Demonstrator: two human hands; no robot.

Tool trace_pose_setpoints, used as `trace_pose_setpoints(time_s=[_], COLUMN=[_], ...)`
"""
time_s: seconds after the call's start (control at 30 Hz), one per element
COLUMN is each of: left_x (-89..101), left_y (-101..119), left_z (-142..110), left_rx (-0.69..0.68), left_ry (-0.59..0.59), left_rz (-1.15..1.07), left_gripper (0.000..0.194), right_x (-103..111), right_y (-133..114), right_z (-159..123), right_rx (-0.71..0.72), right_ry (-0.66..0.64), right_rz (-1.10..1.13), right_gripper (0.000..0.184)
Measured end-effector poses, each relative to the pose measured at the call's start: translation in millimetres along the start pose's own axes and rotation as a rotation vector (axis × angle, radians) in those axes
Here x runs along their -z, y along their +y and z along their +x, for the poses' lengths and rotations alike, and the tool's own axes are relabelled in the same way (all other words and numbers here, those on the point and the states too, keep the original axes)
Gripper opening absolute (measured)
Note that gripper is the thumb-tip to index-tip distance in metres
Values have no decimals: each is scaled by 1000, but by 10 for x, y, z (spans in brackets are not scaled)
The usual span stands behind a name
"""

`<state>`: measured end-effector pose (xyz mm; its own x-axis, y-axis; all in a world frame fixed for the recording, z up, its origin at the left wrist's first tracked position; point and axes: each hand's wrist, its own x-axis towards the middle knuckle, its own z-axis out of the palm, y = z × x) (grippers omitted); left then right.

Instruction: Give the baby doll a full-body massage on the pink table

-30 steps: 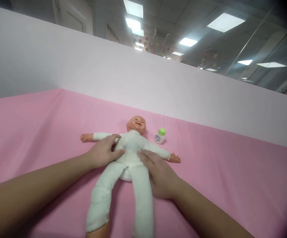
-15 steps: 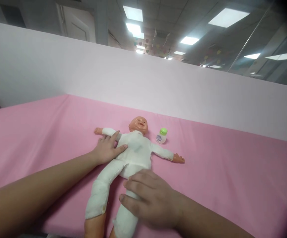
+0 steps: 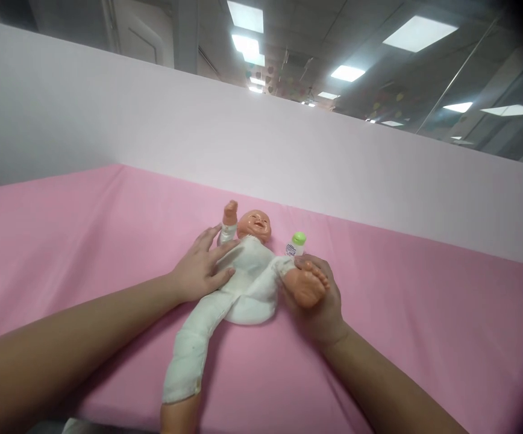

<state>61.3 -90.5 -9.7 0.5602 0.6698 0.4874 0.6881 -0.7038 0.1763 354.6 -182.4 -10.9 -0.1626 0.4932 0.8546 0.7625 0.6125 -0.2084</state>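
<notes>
A baby doll with a white cloth body lies on its back, head away from me. My left hand rests against its side and upper arm, fingers spread and thumb on the torso. The doll's arm on that side points upward beside its head. My right hand is wrapped around the doll's bent leg, partly hidden behind the bare foot. That leg is folded up across the doll's far-side shoulder, covering its other arm. The other leg stretches toward me.
A small bottle with a green cap stands just beyond my right hand. The doll lies on a pink sheet, with a white panel rising behind it. Ceiling lights show above the panel.
My right hand has taken the doll's leg and swung it up toward the shoulder. The doll's arm by my left hand has gone from lying outstretched to pointing up.
</notes>
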Motion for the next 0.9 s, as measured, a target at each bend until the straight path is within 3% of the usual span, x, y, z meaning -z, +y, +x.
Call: trace_pose_setpoints(time_s=[0.1,0.2,0.3,0.5,0.6,0.7,0.83,0.9], left_x=[15,11,17,75,62,30,23,22], left_y=[25,38,55,109,106,85,45,9], left_z=[14,26,42,59,45,29,24,28], left_rx=[-119,-207,-208,-242,-233,-159,79,204], left_ry=[-3,-54,-116,-161,-174,-162,-116,-104], left_rz=[36,63,81,87,78,26,-95,-173], left_gripper=[54,47,50,49,51,52,67,77], right_x=[-25,-39,-50,-124,-127,-58,101,164], right_y=[-26,-59,-69,-110,-118,-133,-322,-483], right_z=[18,53,80,55,27,32,90,92], right_rx=[28,54,26,53,81,148,254,310], right_ry=[-29,-198,-305,-293,-253,-207,-95,-98], right_rz=[39,83,109,41,11,-11,13,83], right_gripper=[51,54,61,45,48,53,51,47])
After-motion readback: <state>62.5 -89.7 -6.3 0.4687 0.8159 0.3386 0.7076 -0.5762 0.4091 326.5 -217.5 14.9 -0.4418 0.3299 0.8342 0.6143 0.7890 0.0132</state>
